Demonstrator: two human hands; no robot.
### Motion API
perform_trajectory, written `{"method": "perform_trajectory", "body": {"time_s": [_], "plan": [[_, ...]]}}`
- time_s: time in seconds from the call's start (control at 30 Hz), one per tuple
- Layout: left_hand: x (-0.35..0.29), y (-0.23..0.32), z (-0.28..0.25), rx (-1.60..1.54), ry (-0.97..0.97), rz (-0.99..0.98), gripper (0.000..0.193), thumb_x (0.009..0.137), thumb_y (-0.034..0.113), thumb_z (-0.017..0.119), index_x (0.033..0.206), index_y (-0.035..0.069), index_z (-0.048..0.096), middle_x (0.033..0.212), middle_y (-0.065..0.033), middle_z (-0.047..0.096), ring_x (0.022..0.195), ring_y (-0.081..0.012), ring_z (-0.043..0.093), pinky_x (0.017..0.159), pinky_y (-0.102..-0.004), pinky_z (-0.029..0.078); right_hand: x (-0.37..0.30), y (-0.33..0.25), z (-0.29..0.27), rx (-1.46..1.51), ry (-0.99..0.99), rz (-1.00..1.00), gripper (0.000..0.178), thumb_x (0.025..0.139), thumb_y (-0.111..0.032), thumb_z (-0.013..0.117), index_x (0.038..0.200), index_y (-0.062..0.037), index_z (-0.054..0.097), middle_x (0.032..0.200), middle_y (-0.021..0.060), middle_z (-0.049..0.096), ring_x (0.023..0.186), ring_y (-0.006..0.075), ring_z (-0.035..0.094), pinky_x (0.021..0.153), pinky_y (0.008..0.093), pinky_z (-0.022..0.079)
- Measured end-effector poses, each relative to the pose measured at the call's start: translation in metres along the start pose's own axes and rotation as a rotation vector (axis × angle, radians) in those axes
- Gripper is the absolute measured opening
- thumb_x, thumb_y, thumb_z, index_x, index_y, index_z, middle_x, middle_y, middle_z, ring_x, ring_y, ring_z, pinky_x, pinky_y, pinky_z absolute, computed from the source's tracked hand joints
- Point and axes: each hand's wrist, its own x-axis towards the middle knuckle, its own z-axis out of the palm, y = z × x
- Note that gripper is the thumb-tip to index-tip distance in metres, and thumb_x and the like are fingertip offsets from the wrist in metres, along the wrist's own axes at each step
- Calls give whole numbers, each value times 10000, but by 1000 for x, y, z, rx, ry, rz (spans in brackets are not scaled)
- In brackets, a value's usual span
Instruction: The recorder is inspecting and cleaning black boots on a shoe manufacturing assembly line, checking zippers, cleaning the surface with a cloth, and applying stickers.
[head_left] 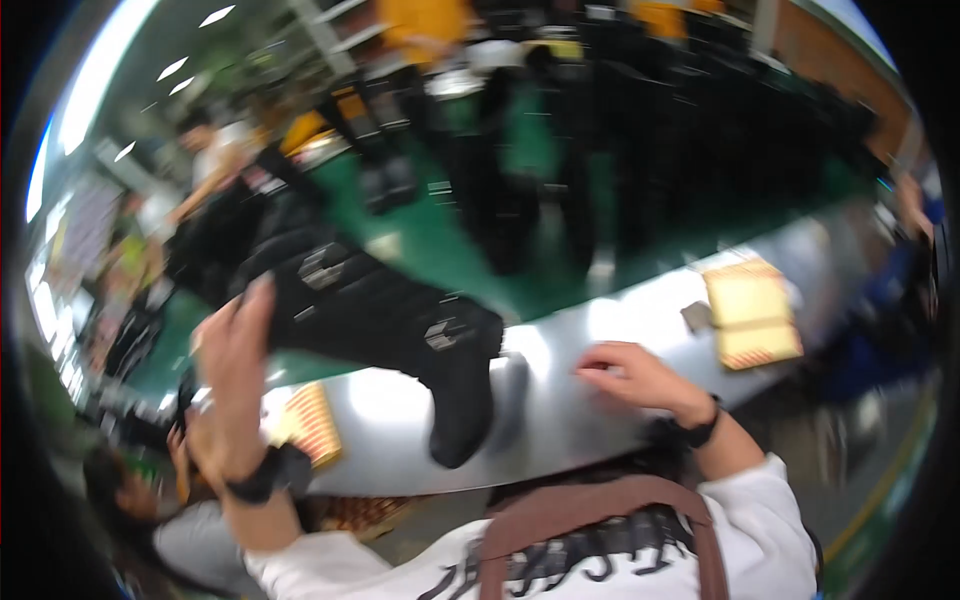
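A tall black boot (385,310) with silvery buckles slants over the metal table (375,455), toe toward the person. The left hand (232,345) meets its shaft; blur hides whether it pinches. The right hand (640,378) hovers apart, loosely spread.
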Motion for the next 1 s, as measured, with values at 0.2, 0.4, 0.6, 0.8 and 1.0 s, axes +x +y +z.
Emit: {"method": "perform_trajectory", "body": {"time_s": [0.2, 0.4, 0.6, 0.8, 1.0], "plan": [[-3, 64, -2, -984, -112, -878, 394, 988, 200, 574, 647, 14, 507, 580, 74, 397, 535, -13, 270, 471, -258, 167, -68, -17, -29, -303, 199, 63, 150, 882, -201, 658, 946, -69, 690, 843, 105, 679, 769, 271, 661, 685, 333, 518], [5, 98, 12, -922, -314, -726, 408, 988, 222, 562, 683, -31, 464, 582, 59, 361, 566, -40, 295, 487, -274, 210, -103, 11, -106, -505, 732, 344, 147, 855, -197, 669, 898, -60, 698, 823, 112, 690, 739, 274, 668, 675, 356, 516], [11, 99, 3, -797, -295, -677, 495, 943, 295, 621, 638, -56, 452, 543, -34, 281, 542, -94, 270, 458, -332, 249, -53, 57, -74, -1125, 462, 406, 486, 835, -351, 697, 1184, -25, 605, 925, 166, 688, 853, 306, 660, 842, 446, 421], [5, 101, 1, -873, -363, -785, 529, 967, 304, 597, 605, -54, 454, 503, -36, 291, 507, -107, 258, 449, -333, 233, -30, 68, -75, -1165, 400, 604, 467, 780, -245, 769, 1170, -42, 611, 932, 155, 669, 840, 325, 657, 791, 430, 460], [3, 103, 7, -902, -311, -807, 551, 969, 315, 598, 577, -28, 416, 501, -20, 268, 502, -103, 239, 446, -329, 199, -3, -38, -15, 15, 452, -31, 218, 863, -216, 683, 928, -20, 615, 779, 134, 619, 682, 266, 585, 618, 376, 455]]}}
